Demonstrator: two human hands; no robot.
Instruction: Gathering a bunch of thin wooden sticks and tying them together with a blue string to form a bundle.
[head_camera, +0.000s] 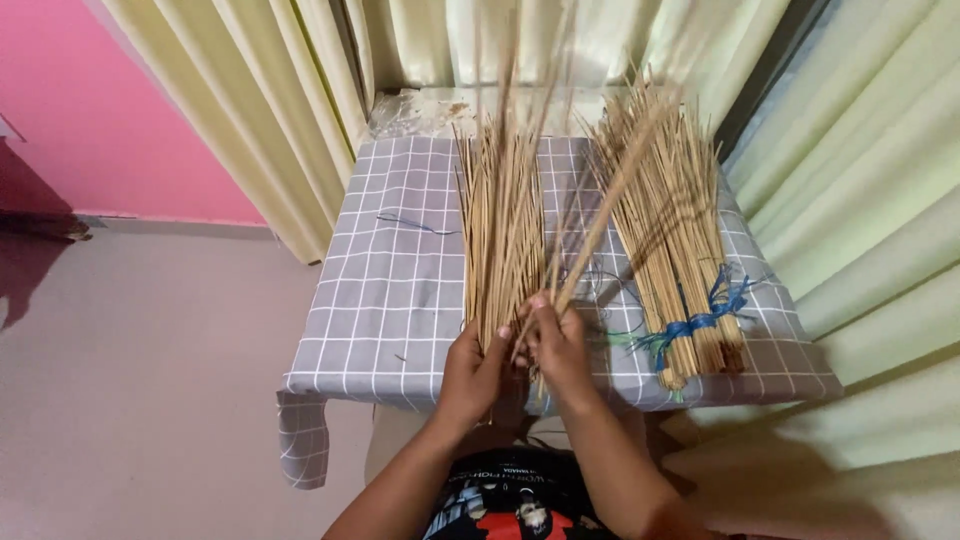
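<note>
Tied bundle (672, 250) right of loose sticks (503, 230)

One head-worn camera looks steeply down and forward, close over the near edge of the small table (400, 300).

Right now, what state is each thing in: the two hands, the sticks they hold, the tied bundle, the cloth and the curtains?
left hand: closed around loose bundle
right hand: fingers pinching a few sticks
loose stick bundle: untied, fanned out, lower end gripped
pinched sticks: lifted, slanting right, blurred
tied stick bundle: lying flat, bound with blue string
checked cloth: spread over table, corner hanging
curtains: drawn
</note>
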